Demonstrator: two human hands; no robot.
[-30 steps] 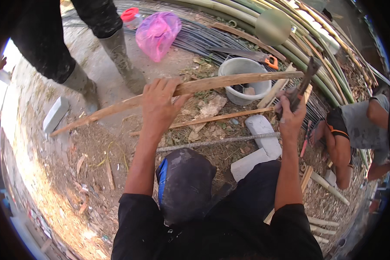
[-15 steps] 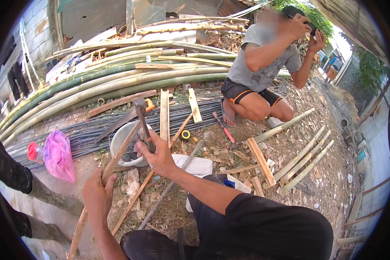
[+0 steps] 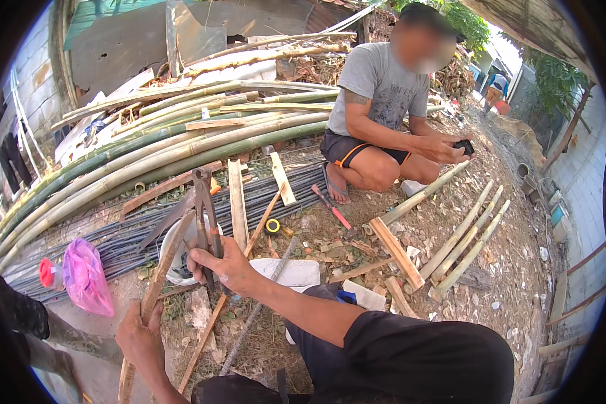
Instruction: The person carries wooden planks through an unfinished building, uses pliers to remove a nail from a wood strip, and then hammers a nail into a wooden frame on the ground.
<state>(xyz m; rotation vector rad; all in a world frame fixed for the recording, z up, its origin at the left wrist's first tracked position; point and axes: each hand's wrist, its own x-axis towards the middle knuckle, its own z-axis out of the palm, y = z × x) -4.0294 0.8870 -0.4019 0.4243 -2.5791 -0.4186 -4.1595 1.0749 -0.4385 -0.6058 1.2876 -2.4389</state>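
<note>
While the left hand (image 3: 140,337) wraps the long wood strip (image 3: 161,276), the right hand (image 3: 223,266) clasps the pincers (image 3: 200,215). Strip slants by the bucket (image 3: 180,277), unbroken where visible; pincer head above its upper end, not biting. Finished work on it: cannot tell.

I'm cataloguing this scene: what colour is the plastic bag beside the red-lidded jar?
The plastic bag is pinkish purple, best seen in the head view.

Dark printed lettering (image 3: 402,85) stands across the chest of the grey T-shirt (image 3: 375,72) on the crouching person (image 3: 374,167), upper right of centre in the frame; it is too small and blurred to read surely. Nothing else can be read.
</note>
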